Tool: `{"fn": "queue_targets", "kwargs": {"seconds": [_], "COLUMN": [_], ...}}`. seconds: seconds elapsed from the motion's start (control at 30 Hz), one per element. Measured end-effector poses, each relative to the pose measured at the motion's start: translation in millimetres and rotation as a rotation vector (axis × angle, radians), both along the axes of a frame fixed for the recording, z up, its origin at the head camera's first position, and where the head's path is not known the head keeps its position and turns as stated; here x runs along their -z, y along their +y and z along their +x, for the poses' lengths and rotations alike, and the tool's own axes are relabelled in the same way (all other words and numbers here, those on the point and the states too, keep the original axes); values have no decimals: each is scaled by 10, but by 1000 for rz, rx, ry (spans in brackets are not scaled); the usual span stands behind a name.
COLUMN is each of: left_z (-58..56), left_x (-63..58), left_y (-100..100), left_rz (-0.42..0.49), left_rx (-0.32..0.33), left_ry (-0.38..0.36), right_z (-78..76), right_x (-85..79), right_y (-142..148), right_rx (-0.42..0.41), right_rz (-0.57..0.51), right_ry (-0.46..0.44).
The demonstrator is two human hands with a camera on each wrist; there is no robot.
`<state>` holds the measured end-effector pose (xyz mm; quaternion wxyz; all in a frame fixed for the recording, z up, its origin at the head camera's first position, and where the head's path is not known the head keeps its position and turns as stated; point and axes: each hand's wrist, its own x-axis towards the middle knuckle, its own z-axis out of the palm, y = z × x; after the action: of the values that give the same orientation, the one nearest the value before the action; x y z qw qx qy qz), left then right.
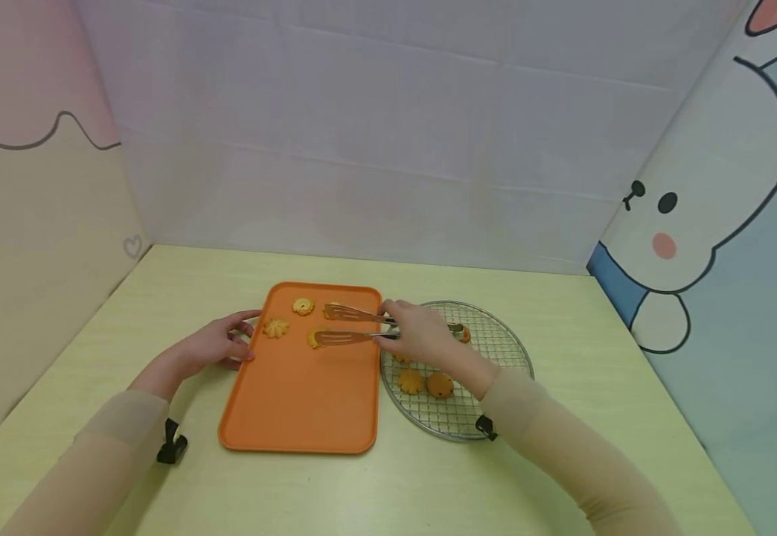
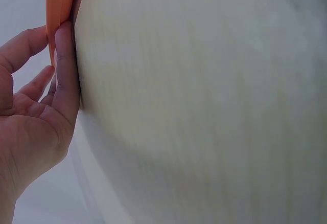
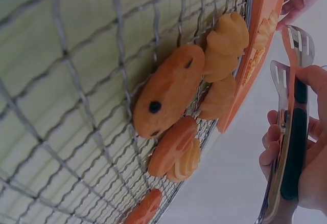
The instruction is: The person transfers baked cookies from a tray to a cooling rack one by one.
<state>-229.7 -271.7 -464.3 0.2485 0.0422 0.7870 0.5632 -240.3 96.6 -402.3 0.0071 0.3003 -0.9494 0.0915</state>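
Right hand [image 1: 422,331] grips tongs [image 1: 351,337] over an orange tray [image 1: 301,406] of cookies [image 1: 276,327].
The tongs' two slotted ends stand apart by two cookies on the tray's far half; the left hand [image 1: 217,342] pinches the tray's left edge. More cookies lie on the round wire rack [image 1: 502,346] to the right.

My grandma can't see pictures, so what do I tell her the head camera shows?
A person's right grip holds metal tongs over cookies on an orange tray, while the left grip holds the tray's left edge. To the right, a round wire rack holds more cookies.
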Motion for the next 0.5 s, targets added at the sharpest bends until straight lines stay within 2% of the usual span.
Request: {"fn": "queue_targets", "kwargs": {"seconds": [0.13,0.3,0.5], "left_z": [-4,0,-3], "left_x": [6,-2,3], "left_y": [5,7,1], "left_rz": [3,-2,-1], "left_rx": [-1,1,8], "left_ry": [-1,3,4], "right_z": [-37,-79,-103], "right_x": [35,88,157], "right_y": [-62,-142,-205], "right_rx": [4,9,-1], "right_rz": [34,66,72], "right_ry": [-9,-65,-88]}}
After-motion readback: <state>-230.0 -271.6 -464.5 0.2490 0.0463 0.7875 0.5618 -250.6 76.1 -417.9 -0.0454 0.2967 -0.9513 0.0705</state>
